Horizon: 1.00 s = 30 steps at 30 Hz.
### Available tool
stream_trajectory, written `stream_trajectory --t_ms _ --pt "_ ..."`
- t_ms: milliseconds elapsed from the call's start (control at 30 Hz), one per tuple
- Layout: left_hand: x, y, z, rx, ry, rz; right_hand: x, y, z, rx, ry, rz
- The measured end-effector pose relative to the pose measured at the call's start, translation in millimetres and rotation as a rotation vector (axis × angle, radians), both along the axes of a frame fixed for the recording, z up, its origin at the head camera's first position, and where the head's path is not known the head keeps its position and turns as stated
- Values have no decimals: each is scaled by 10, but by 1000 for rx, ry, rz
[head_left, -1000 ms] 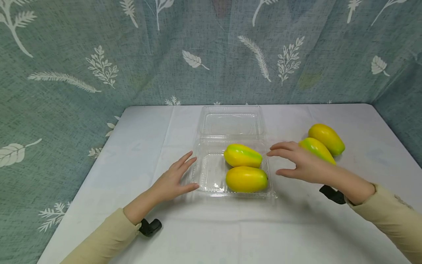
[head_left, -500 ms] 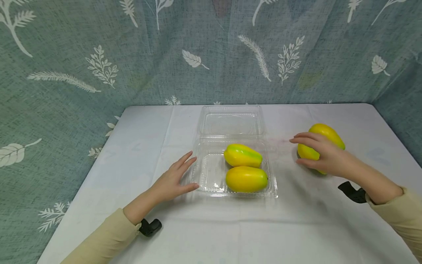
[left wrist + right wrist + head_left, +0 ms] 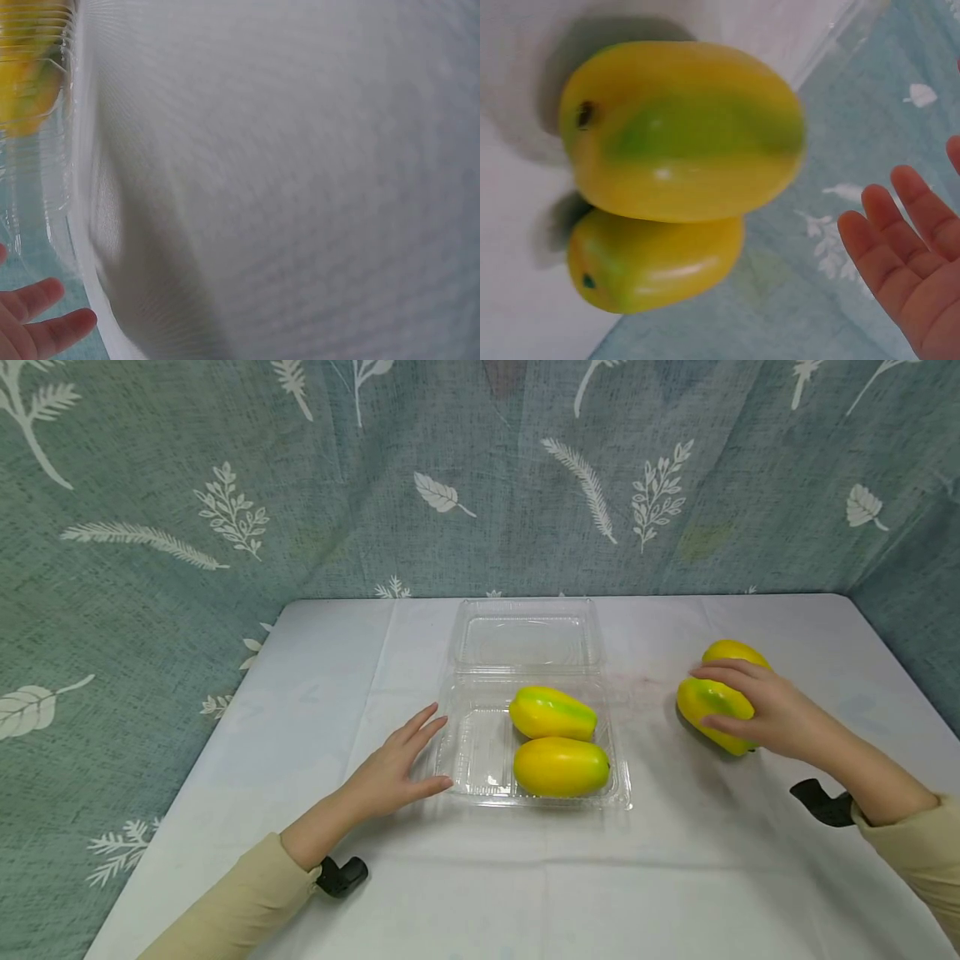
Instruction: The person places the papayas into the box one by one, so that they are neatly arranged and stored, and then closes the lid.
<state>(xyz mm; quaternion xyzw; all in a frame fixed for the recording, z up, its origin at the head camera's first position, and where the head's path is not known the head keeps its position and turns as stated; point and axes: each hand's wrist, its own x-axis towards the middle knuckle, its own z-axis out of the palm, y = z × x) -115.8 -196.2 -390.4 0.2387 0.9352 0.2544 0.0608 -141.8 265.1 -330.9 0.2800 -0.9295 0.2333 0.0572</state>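
Two yellow-green papayas lie side by side in the right part of a clear plastic clamshell box (image 3: 480,747): a rear one (image 3: 551,714) and a front one (image 3: 561,768). My left hand (image 3: 390,772) is spread at the box's left edge, holding nothing; its fingertips (image 3: 75,322) show in the left wrist view. Over on the right, my right hand (image 3: 765,710) hovers with parted fingers around a papaya (image 3: 708,700) on the table. Behind that lies another papaya (image 3: 731,652), partly hidden by the hand. The right wrist view shows both, the nearer papaya (image 3: 682,131) larger, fingers apart from it.
The box's lid (image 3: 527,643) lies folded back toward the rear edge of the white-covered table (image 3: 450,877). A green leaf-patterned curtain (image 3: 480,485) hangs behind and along the sides. Each wrist carries a black camera mount.
My right hand has moved right, from beside the box to over the papayas on the table, which have stayed in place. My left hand and the boxed papayas have not moved.
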Motion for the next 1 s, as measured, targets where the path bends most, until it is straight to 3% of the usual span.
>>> stream_trajectory --t_ms 267,733,1000 --pt "-5 -2 -8 1 6 -2 -62 75 -85 24 -124 -98" --pt "-12 -5 -20 6 19 -14 -161 212 -263 -7 -239 -170" --pt "-13 -13 -32 5 19 -10 -192 231 -307 28 -307 -197"
